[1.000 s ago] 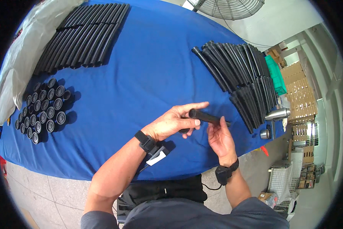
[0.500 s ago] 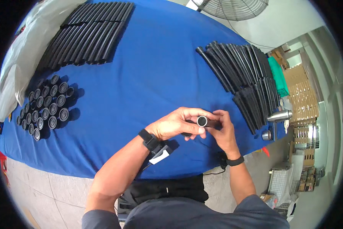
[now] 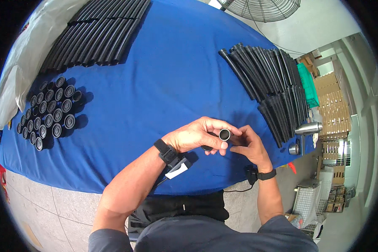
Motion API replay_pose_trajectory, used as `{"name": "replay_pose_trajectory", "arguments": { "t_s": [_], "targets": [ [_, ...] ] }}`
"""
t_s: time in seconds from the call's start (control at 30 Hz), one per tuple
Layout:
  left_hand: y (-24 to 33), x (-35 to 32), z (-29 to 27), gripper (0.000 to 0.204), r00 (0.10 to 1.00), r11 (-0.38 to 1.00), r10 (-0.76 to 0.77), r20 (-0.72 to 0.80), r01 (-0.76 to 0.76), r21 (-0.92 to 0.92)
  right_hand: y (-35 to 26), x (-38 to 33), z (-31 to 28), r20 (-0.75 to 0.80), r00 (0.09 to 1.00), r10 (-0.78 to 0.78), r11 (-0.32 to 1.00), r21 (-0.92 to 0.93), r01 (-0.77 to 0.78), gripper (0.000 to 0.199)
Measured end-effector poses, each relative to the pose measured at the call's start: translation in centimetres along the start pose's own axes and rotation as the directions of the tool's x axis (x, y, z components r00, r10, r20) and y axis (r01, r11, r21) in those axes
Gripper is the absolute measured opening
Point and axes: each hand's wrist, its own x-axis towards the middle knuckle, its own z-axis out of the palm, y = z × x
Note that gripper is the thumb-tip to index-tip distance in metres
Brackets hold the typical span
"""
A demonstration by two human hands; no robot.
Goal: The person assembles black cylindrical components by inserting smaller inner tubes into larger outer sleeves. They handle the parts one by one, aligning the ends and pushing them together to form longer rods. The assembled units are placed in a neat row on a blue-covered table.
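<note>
My left hand (image 3: 197,137) grips a black tube (image 3: 224,134), whose round open end with a pale rim points up toward me. Under the left thumb shows part of another dark round piece (image 3: 207,148), mostly hidden by the fingers. Just to the right, my right hand (image 3: 254,147) is half curled, thumb and fingers apart, with nothing visible between them; its fingertips are close to the tube, and I cannot tell whether they touch it. Several black round caps (image 3: 56,129) with ringed faces stand grouped on the left of the blue cloth.
Rows of black tubes (image 3: 109,38) lie at the far left, and more capped tubes (image 3: 273,75) at the right. A plastic sheet (image 3: 33,54) covers the left edge. A steel flask (image 3: 309,128) and green bin (image 3: 308,86) are at the right; a fan (image 3: 264,8) stands beyond the blue-covered table (image 3: 172,54).
My right hand has drawn slightly right, its fingers coming away from the tube. The tube's open end has tilted a little more toward me while my left hand keeps holding it.
</note>
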Motion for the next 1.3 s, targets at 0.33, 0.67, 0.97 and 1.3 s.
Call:
{"name": "replay_pose_trajectory", "arguments": {
  "t_s": [0.33,0.67,0.97,1.3],
  "targets": [
    [0.2,0.0,-0.1,0.045,1.0,1.0,0.018,0.002,-0.018,-0.009,-0.8,-0.4,0.4,0.032,0.999,0.011,0.985,0.173,-0.016,0.034],
    [0.3,0.0,-0.2,0.047,0.999,1.0,0.017,-0.051,-0.016,0.02,0.0,-0.4,-1.1,0.217,0.976,-0.005,0.995,0.097,-0.017,0.044],
    [-0.2,0.3,-2.6,0.04,0.903,0.788,0.216,-0.37,-0.386,-0.481,-0.4,0.6,3.0,0.131,0.98,0.15,0.646,0.738,-0.198,0.033],
    [-0.1,0.4,-1.8,0.03,0.921,0.816,0.163,-0.354,-0.327,-0.477,-0.4,0.9,3.7,0.183,0.957,0.227,0.676,0.678,-0.29,0.033]
  ]
}}
